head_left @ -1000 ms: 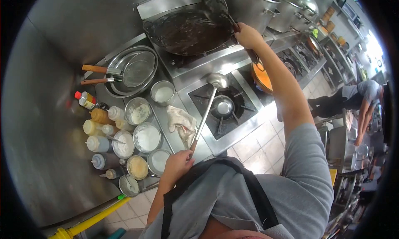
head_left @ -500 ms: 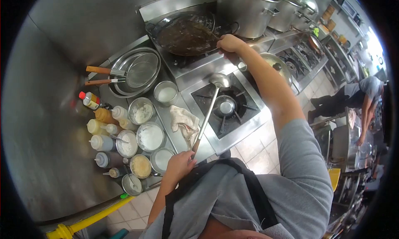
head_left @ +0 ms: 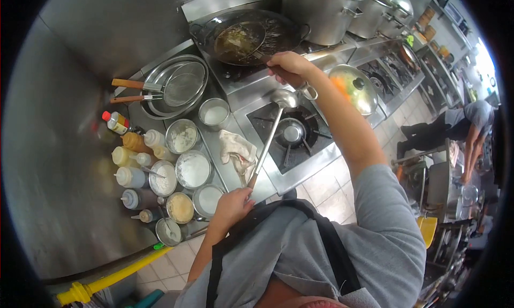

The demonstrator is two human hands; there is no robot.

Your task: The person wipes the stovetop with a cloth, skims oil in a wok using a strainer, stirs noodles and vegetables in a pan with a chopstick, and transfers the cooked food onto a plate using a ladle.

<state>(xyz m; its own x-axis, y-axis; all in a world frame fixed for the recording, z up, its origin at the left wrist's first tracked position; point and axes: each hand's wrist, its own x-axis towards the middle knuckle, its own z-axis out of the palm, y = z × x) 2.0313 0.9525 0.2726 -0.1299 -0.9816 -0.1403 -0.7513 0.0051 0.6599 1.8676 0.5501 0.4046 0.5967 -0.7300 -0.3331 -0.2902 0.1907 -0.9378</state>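
Note:
My right hand [head_left: 290,67] is closed round the dark handle of a wire strainer [head_left: 239,42]. The strainer's round mesh lies in the left part of a wide wok [head_left: 286,32] of dark oil, with small yellowish bits showing in it. Low down, my left hand [head_left: 233,206] grips the wooden handle end of a long metal ladle [head_left: 271,137]. The ladle's bowl hangs over the back edge of a gas burner [head_left: 292,134]. Close by the left hand lies a crumpled cloth [head_left: 236,151].
Tubs of powders [head_left: 193,172], squeeze bottles [head_left: 131,177] and nested bowls with two strainers [head_left: 184,91] crowd the left counter. Tall pots [head_left: 316,19] stand behind the burners. A glass-lidded pan [head_left: 356,94] sits right of my arm. Another person [head_left: 455,126] works at far right.
The strainer has moved from the right side of the wok to its left, and my right hand has shifted slightly left and down. My left hand and the ladle have barely moved.

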